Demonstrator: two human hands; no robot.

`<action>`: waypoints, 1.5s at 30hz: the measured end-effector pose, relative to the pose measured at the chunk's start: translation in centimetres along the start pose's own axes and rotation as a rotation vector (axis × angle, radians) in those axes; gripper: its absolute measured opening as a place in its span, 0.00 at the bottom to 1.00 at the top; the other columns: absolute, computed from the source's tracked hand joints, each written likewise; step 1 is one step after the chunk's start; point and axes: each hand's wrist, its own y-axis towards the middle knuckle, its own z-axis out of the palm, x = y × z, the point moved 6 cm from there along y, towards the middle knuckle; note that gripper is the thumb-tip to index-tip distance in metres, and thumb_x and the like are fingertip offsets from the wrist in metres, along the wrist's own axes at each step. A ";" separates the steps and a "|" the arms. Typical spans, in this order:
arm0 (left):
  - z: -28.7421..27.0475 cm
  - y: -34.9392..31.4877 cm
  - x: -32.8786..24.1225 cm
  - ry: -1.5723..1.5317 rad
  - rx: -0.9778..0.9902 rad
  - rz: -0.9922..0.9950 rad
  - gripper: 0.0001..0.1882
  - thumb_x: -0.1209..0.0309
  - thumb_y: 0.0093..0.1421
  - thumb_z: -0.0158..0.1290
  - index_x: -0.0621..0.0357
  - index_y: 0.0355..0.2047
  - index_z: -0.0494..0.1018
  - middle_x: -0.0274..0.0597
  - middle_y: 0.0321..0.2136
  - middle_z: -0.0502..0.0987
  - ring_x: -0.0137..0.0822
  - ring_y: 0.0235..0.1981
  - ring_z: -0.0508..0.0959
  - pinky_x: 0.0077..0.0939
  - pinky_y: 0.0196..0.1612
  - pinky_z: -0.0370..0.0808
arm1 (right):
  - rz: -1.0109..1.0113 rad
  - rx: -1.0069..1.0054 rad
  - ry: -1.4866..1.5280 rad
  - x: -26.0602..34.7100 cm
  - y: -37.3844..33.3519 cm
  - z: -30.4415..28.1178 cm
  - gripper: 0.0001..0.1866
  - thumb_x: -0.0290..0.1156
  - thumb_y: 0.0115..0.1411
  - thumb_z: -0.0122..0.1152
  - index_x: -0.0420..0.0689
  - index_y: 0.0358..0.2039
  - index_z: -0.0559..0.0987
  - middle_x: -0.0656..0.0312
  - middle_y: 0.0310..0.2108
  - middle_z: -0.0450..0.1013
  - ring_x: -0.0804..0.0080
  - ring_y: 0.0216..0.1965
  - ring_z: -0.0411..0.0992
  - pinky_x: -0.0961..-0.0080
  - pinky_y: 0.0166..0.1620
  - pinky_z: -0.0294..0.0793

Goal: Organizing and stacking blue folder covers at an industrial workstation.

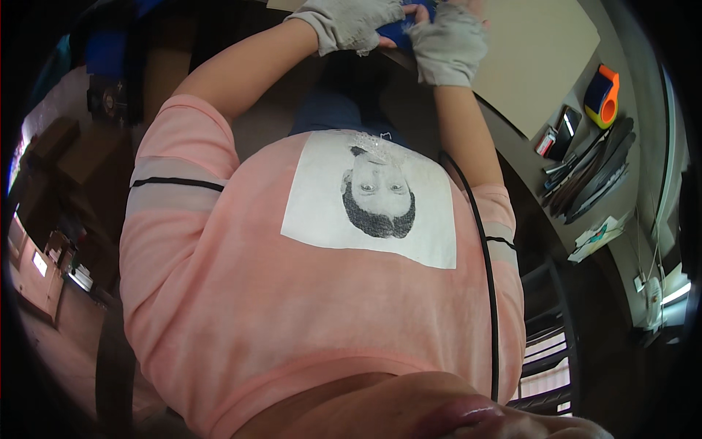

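Both my hands, in grey-white fingerless work gloves, are close together at the top edge of the view. My left hand point(352, 23) has its fingers closed at a blue flat thing point(399, 32), with bare fingertips showing below it. My right hand point(452, 45) is on the other side, its thumb lying over the same blue thing and its other fingers partly cut off by the frame edge. The blue thing is mostly covered by my hands, so its kind cannot be made out. Beneath my hands lies a large beige board point(537, 62).
On the grey table at right are an orange and dark-blue tape dispenser point(602, 96), a phone point(566, 132), a small red-and-white box point(545, 141), a pile of dark strips point(591, 170) and a paper piece point(599, 239). A black cable point(488, 278) runs down my pink shirt.
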 end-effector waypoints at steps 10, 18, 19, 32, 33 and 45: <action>4.3 -6.6 12.8 -0.122 -0.782 -0.516 0.22 0.65 0.61 0.56 0.69 0.51 0.76 0.59 0.54 0.78 0.58 0.59 0.75 0.42 0.67 0.68 | -0.107 0.267 0.007 0.1 -1.3 4.7 0.40 0.60 0.68 0.49 0.48 0.73 0.63 0.44 0.75 0.53 0.43 0.76 0.49 0.32 0.71 0.47; 4.9 0.8 4.1 0.112 -0.322 -0.526 0.36 0.50 0.64 0.54 0.52 0.69 0.67 0.50 0.69 0.65 0.55 0.69 0.64 0.48 0.68 0.61 | -0.060 0.351 0.017 0.7 0.0 3.0 0.40 0.54 0.63 0.60 0.43 0.70 0.66 0.45 0.73 0.57 0.45 0.73 0.55 0.36 0.69 0.54; 5.4 1.5 4.9 0.042 -0.331 -0.560 0.36 0.50 0.65 0.52 0.52 0.70 0.64 0.48 0.71 0.63 0.56 0.71 0.62 0.52 0.69 0.60 | -0.046 0.377 0.024 0.6 -0.3 3.4 0.41 0.53 0.63 0.61 0.43 0.70 0.66 0.45 0.73 0.56 0.46 0.74 0.54 0.36 0.70 0.52; -6.3 14.1 16.3 -0.007 -0.675 -0.692 0.16 0.66 0.59 0.55 0.62 0.43 0.80 0.57 0.45 0.81 0.53 0.51 0.80 0.43 0.57 0.75 | -0.026 0.523 0.054 0.0 0.7 3.4 0.40 0.52 0.64 0.59 0.40 0.69 0.66 0.43 0.74 0.54 0.46 0.75 0.50 0.35 0.69 0.53; -8.4 15.0 16.8 -0.020 -0.657 -0.677 0.16 0.66 0.59 0.55 0.62 0.43 0.80 0.57 0.45 0.81 0.53 0.51 0.80 0.43 0.57 0.75 | -0.019 0.546 0.055 -0.2 0.7 3.4 0.40 0.52 0.64 0.59 0.40 0.69 0.66 0.43 0.74 0.54 0.46 0.75 0.49 0.35 0.69 0.52; -8.9 24.3 22.1 -0.065 -0.428 -0.523 0.19 0.69 0.56 0.55 0.56 0.49 0.80 0.54 0.47 0.82 0.50 0.47 0.83 0.43 0.49 0.80 | 0.043 0.646 0.097 -0.8 1.5 3.4 0.39 0.54 0.64 0.58 0.42 0.68 0.68 0.44 0.73 0.56 0.45 0.73 0.54 0.34 0.69 0.52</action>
